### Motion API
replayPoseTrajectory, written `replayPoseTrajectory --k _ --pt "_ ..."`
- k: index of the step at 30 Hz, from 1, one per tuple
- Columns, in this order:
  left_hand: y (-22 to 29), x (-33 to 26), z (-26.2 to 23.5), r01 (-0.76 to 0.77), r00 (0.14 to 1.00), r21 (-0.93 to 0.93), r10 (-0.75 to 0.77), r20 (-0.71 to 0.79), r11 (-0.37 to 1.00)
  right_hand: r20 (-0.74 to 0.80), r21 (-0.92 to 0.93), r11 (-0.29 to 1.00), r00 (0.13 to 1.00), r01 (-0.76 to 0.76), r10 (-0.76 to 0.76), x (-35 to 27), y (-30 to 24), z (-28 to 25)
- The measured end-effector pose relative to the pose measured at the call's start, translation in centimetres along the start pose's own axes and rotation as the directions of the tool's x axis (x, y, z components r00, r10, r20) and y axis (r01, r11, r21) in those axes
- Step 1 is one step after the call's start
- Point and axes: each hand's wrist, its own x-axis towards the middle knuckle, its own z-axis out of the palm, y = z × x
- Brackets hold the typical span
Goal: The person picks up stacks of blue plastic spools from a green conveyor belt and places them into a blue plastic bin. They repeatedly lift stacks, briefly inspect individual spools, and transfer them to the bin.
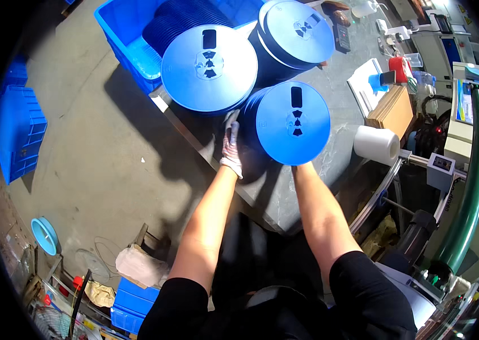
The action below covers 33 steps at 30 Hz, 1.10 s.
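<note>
A stack of round blue plastic reels [276, 133] stands on the grey tabletop [330, 133] near its front edge, directly before me. My left hand [231, 144], in a pale glove, is at the left side of this stack. Its fingers stretch forward, pointing away from me; whether they touch the reels, I cannot tell. My right forearm [316, 204] runs up to the stack's near right side, where the top reel hides the hand and its fingers. Behind stand two more stacks, a left stack of blue reels [180, 76] and a right stack of blue reels [319, 42].
A blue crate [117, 48] with dark reels sits beyond the table's left edge. To the right are a white roll [372, 144], cardboard sheets [395, 113] and a machine with a green hose [477, 170]. Another blue crate [21, 130] rests on the floor, far left.
</note>
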Motion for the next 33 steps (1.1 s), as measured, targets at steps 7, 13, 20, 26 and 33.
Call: replayPoseTrajectory --k 7,13,20,26,33 --pt "4.8 -15.4 -3.7 0.221 0.938 -0.05 -0.226 -0.262 0.974 -0.501 -0.129 0.977 0.861 -0.171 0.084 -13.6 12.9 -8.3" --pt "0.7 -34.9 -14.8 0.776 0.578 0.427 -0.795 -0.184 0.465 0.52 -0.838 0.366 0.795 0.404 0.312 -30.5 9.4 -10.9" --pt "-1.6 -45.0 -12.4 0.119 0.789 0.953 -0.609 0.079 0.278 0.715 -0.65 -0.075 0.642 0.756 0.277 -46.1 -6.3 -21.7" --pt "3.8 -56.1 6.4 -0.294 0.733 0.917 -0.553 0.397 0.268 0.373 -0.889 0.2 0.906 0.411 -0.201 -68.5 -12.2 -47.8" --pt "0.2 -60.8 29.1 -0.393 0.501 0.591 -0.376 0.78 0.705 -0.476 -0.573 0.812 0.852 -0.111 -0.219 -87.2 -6.9 -68.9"
